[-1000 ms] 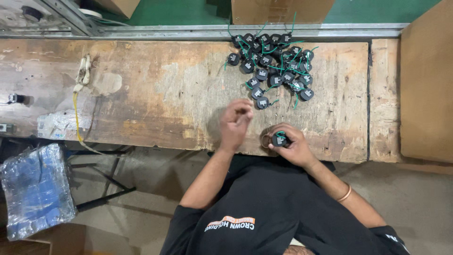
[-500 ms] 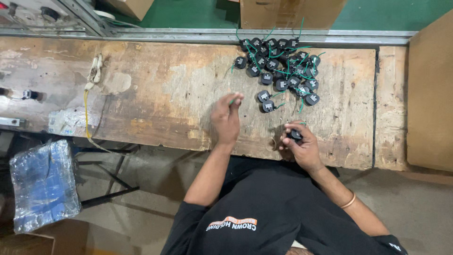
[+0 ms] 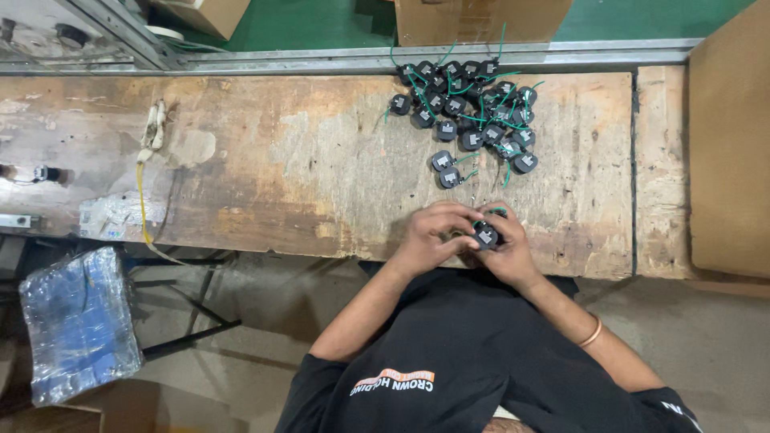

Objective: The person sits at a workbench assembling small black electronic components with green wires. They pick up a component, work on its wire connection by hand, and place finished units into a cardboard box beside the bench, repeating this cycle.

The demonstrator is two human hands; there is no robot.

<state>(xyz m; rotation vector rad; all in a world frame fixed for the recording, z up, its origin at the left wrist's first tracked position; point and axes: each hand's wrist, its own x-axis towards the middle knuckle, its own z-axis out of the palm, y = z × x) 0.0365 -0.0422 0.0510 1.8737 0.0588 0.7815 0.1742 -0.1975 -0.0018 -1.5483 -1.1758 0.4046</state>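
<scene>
Lower centre of frame, at the near edge of the worn wooden bench [image 3: 305, 168]: left hand [image 3: 429, 240] curled narrow against a small black round part [image 3: 486, 236], right hand [image 3: 509, 248] cupping it from the other side. Part looks light, rigid, easily pinched by its rim; its thin green wire seems floppy, best left alone. A pile of like parts [image 3: 469, 112] lies upper right of centre.

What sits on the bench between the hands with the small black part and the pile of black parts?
Two loose black parts lie on the wooden bench between the pile and the left hand and right hand, which both hold a small black part.

worn wooden bench [image 3: 321, 168] | black coil pile [image 3: 469, 112] | yellow cord [image 3: 143, 200]
</scene>
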